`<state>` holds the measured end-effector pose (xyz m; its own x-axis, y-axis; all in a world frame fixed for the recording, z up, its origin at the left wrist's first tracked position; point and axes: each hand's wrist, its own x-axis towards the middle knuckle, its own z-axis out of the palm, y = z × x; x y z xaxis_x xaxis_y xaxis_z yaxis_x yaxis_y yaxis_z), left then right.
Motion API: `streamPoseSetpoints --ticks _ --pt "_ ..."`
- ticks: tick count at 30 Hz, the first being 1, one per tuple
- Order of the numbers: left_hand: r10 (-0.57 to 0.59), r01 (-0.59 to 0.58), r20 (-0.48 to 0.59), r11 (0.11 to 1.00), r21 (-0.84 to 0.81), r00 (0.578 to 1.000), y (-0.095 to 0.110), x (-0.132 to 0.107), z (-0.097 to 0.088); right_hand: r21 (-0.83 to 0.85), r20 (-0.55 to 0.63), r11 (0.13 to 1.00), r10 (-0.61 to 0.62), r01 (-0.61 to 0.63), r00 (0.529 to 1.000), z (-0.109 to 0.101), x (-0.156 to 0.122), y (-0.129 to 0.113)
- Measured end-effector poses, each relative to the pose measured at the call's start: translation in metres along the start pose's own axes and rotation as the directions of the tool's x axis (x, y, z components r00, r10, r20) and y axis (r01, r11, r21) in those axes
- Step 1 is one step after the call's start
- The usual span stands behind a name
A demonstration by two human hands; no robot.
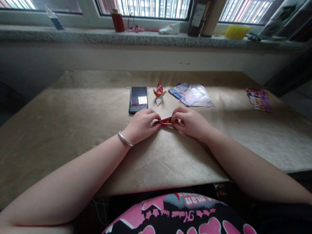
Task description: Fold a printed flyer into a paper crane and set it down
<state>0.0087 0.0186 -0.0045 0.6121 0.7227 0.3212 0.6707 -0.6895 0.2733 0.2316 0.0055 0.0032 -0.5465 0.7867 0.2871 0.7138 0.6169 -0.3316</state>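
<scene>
Paper (166,122), red and folded, gripped at both ends by closed fingers of left hand (142,125) and right hand (192,123), between front and back edges of tabletop (60,123).

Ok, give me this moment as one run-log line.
left hand: pinching left end of red strip | right hand: gripping right end | phone: beyond left hand | sheets: beyond right hand

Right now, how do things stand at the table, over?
Left hand and right hand pinching opposite ends of red folded piece. Black phone close beyond left hand. Red-and-white folded shape farther back, apart from both hands.
</scene>
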Motion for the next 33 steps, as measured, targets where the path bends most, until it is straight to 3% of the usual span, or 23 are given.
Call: streamPoseSetpoints --ticks 9,16,33 --pt "0.045 -0.045 -0.024 0.999 -0.013 0.999 -0.0002 -0.0004 0.0021 0.037 0.032 0.999 -0.038 0.037 0.999 0.0001 -0.0008 0.0029" --pt "0.171 -0.171 0.012 0.984 0.058 0.985 0.0029 0.0013 -0.0006 0.035 0.007 0.999 0.007 -0.007 1.0 0.0008 0.0007 0.0033" --pt "0.11 -0.111 0.015 0.986 0.127 0.994 0.0043 0.0022 0.0008 -0.091 -0.006 0.996 0.023 -0.024 1.0 0.003 0.0026 0.0037"
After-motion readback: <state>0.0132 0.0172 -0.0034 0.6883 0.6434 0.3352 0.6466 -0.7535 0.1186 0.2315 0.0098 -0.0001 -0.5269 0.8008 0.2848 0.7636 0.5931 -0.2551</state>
